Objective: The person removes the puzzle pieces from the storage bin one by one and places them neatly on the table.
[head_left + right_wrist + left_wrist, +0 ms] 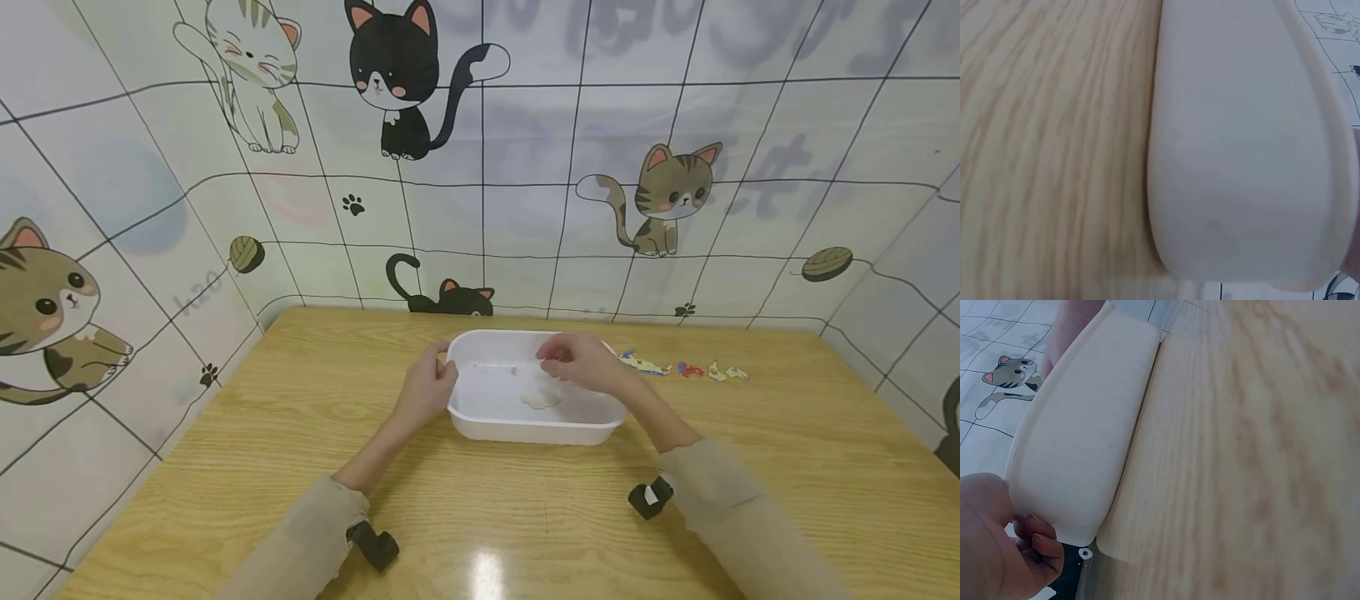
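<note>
A white plastic basin (536, 432) stands on the wooden table, its long side toward me. My left hand (429, 387) grips the basin's left end, thumb at the rim and fingers curled against the outer wall, as the left wrist view also shows. Over the basin's right half hangs my right hand (581, 361), fingers bent and fingertips pointing left above the inside. I cannot tell whether it pinches anything. On the basin floor lie a pale, irregular flat piece (542, 401) and a tiny pinkish bit (513, 371). The basin's wall (1241, 150) fills much of the right wrist view.
Right of the basin, several small colourful flat pieces lie in a row: a long yellow-and-blue one (645, 364), a red-and-blue one (691, 370) and pale yellow ones (716, 372). A cat-patterned curtain (525, 208) hangs behind the wooden table (495, 508).
</note>
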`<state>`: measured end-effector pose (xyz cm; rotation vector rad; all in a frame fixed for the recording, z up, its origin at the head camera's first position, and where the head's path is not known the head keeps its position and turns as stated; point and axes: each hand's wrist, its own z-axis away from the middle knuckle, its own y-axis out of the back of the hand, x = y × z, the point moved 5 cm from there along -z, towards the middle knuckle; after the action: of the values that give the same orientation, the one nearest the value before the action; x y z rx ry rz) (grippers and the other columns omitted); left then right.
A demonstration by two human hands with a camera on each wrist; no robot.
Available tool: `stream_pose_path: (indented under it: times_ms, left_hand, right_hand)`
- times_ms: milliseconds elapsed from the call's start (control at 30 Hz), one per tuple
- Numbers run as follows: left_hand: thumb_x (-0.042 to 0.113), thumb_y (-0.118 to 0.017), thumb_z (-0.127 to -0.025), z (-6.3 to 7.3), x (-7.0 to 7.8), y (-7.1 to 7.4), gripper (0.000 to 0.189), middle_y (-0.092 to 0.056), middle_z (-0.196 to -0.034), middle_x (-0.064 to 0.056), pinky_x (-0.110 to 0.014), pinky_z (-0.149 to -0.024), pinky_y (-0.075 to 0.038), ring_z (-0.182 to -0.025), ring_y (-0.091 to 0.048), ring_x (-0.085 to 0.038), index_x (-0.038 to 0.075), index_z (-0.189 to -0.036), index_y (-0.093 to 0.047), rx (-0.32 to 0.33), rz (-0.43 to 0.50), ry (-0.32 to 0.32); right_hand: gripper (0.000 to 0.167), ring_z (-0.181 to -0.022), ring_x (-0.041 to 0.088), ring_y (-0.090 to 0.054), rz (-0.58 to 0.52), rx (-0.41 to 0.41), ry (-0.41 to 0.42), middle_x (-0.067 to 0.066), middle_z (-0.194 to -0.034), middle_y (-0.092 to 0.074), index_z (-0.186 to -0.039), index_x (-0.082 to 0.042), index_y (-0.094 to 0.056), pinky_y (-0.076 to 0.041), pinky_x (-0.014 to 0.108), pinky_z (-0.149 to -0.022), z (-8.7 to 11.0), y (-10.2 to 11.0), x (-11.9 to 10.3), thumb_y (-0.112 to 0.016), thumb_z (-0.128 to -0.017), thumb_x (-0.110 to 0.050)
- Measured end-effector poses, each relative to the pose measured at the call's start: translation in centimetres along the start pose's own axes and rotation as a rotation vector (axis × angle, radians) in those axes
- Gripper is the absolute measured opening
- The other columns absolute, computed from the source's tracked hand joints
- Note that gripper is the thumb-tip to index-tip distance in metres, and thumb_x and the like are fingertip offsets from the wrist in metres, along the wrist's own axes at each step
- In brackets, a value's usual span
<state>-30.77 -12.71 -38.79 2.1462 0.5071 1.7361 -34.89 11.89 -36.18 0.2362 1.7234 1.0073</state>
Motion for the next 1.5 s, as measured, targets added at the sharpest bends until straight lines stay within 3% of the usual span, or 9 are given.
stream_pose_path:
  times_ms: [400,733,867,1267,1500]
  left_hand:
    - [0.009,-0.048,-0.099,0.0,0.2,-0.2,0.043,-0.053,-0.073,-0.006,-0.026,-0.053,-0.043,-0.059,-0.050,-0.015,-0.005,-0.139,-0.049,-0.001,-0.003,0.002]
    - [0.009,-0.048,-0.099,-0.1,-0.2,0.0,0.043,-0.054,-0.073,-0.007,-0.026,-0.052,-0.043,-0.059,-0.050,-0.015,-0.005,-0.139,-0.049,0.007,-0.005,0.015]
    - [0.009,-0.049,-0.098,0.0,-0.2,0.1,0.043,-0.054,-0.072,-0.006,-0.026,-0.052,-0.044,-0.059,-0.050,-0.015,-0.005,-0.139,-0.050,0.009,-0.009,0.010]
    - [0.009,-0.049,-0.099,0.0,-0.2,0.0,0.043,-0.055,-0.073,-0.007,-0.026,-0.053,-0.044,-0.060,-0.051,-0.015,-0.005,-0.140,-0.049,0.004,-0.006,0.012]
    - [0.009,-0.049,-0.099,-0.1,-0.1,0.0,0.043,-0.056,-0.074,-0.007,-0.026,-0.053,-0.044,-0.062,-0.051,-0.016,-0.006,-0.139,-0.050,0.010,-0.014,0.001]
  right_hand:
    - [0.020,-0.076,0.017,-0.064,0.023,-0.024,0.001,0.009,-0.089,-0.070,-0.111,0.004,-0.068,-0.053,0.031,-0.070,-1.8,-1.9,-0.1,-0.065,-0.094,-0.007]
    - [0.021,-0.065,0.013,-0.057,0.090,-0.090,0.008,0.004,-0.075,-0.065,-0.113,0.001,-0.070,-0.048,0.027,-0.062,-3.2,-3.1,-0.2,-0.066,-0.095,-0.008]
    - [0.023,-0.066,0.014,-0.057,0.094,-0.116,-0.016,0.006,-0.078,-0.065,-0.116,0.001,-0.068,-0.048,0.027,-0.062,-3.4,-3.5,-0.1,-0.064,-0.095,-0.006]
    - [0.007,-0.075,0.016,-0.058,0.146,-0.085,-0.039,0.003,-0.085,-0.065,-0.098,-0.004,-0.068,-0.050,0.030,-0.070,-3.8,-4.0,0.4,-0.068,-0.095,-0.010]
    - [0.005,-0.076,0.016,-0.057,0.154,-0.102,-0.025,0.003,-0.085,-0.064,-0.099,-0.007,-0.068,-0.049,0.030,-0.071,-3.8,-4.0,0.5,-0.069,-0.095,-0.009]
